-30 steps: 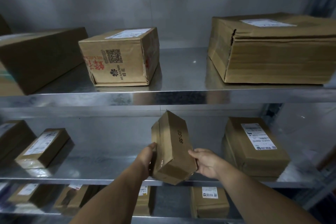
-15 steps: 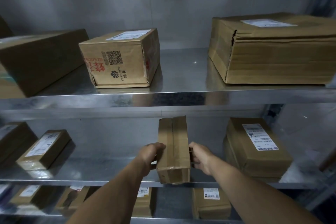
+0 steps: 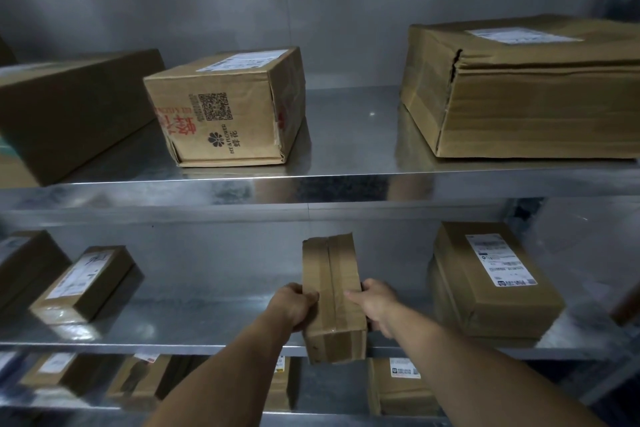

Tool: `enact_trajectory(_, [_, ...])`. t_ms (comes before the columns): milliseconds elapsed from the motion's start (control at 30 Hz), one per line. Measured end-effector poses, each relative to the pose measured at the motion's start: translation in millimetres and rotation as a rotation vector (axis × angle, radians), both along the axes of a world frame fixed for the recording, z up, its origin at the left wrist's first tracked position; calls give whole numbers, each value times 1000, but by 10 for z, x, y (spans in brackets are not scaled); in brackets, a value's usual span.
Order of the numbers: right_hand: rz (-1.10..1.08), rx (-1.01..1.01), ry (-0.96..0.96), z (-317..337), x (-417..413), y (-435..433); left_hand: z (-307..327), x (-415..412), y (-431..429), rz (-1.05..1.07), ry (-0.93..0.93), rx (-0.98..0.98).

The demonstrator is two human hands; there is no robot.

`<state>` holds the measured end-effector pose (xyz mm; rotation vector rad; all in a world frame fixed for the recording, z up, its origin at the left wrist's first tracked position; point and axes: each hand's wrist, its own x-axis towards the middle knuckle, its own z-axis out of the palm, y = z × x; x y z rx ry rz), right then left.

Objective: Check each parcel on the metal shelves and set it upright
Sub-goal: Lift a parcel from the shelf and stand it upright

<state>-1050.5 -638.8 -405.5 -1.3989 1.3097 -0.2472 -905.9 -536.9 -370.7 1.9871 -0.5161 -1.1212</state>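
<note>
My left hand (image 3: 295, 306) and right hand (image 3: 376, 304) both grip the narrow, taped brown cardboard parcel (image 3: 333, 291) by its sides.

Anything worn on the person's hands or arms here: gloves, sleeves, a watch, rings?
Nothing worn shows. The left hand and right hand are bare: no gloves, no rings visible. Both forearms are uncovered to the frame's lower edge, with no sleeve, watch or band in view.

A parcel storeroom — steel shelves (image 3: 311, 184) in tiers, stacked with taped cardboard parcels (image 3: 498, 284) bearing shipping labels (image 3: 500, 263).
</note>
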Motion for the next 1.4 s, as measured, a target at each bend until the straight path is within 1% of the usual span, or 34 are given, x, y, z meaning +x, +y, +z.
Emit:
enact_trajectory(167, [1,-88,101,55,57,25,19,-8,-72,-33,-93,61])
enact_trajectory(333, [-7,-86,133,44,98,24,15,-9,-92,-34,-89,93])
enact_trajectory(467, [-18,-37,82,62,58,18,50,-25,-76,-46,-90,86])
enact_trajectory(567, [-5,38,-70,220,-32,83,43,17,-49,-62,-78,23])
enact_trajectory(667, [-60,147,-184,353,-76,61,101,38,-29,-21,8,-47])
enact_trajectory(800, [-109,217,-298,587,-89,-16,287,63,-17,177,257,-161])
enact_trajectory(867, [-135,228,-348,724,-98,-45,394,88,-13,202,331,-217])
enact_trajectory(1033, [-141,197,-345,959,-75,-110,571,104,20,154,355,-267])
enact_trajectory(1200, [-93,230,-336,1105,-110,-132,547,183,11,123,374,-274])
enact_trajectory(1400, [0,174,-277,1129,-86,-120,587,173,-44,94,311,-309])
